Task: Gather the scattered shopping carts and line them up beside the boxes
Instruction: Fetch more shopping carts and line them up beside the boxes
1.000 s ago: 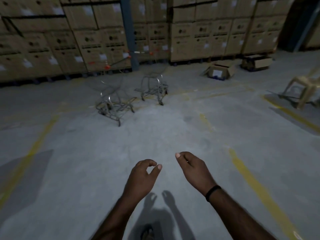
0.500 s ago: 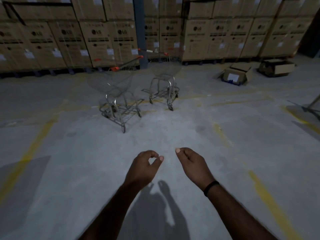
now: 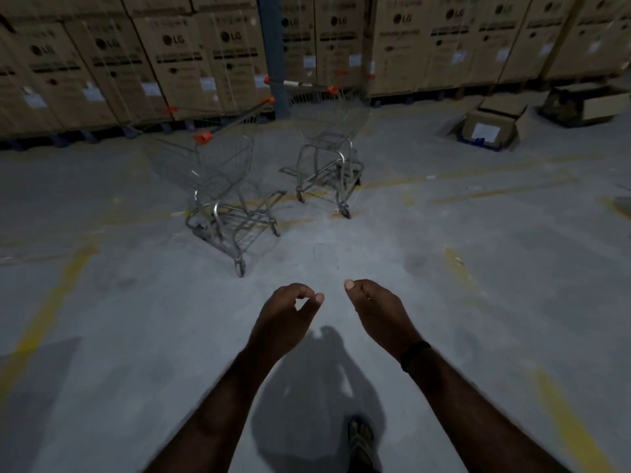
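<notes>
Two wire shopping carts with orange handle caps stand on the concrete floor ahead. The nearer cart (image 3: 222, 186) is left of centre, angled, its front wheel towards me. The farther cart (image 3: 327, 155) stands to its right, closer to the wall of stacked brown cardboard boxes (image 3: 191, 56). My left hand (image 3: 283, 319) and my right hand (image 3: 379, 312) are held out low in front of me, side by side, fingers loosely curled, holding nothing. Both hands are well short of the carts.
A blue steel column (image 3: 271, 52) rises between the box stacks behind the carts. Two loose opened cartons lie on the floor at the right, one (image 3: 491, 124) nearer and one (image 3: 587, 104) farther. Yellow floor lines (image 3: 51, 308) cross the concrete. My foot (image 3: 362, 442) shows below.
The carts and boxes have grown larger and closer in view as I walk towards them. My hands keep the same loosely curled pose in front of me.
</notes>
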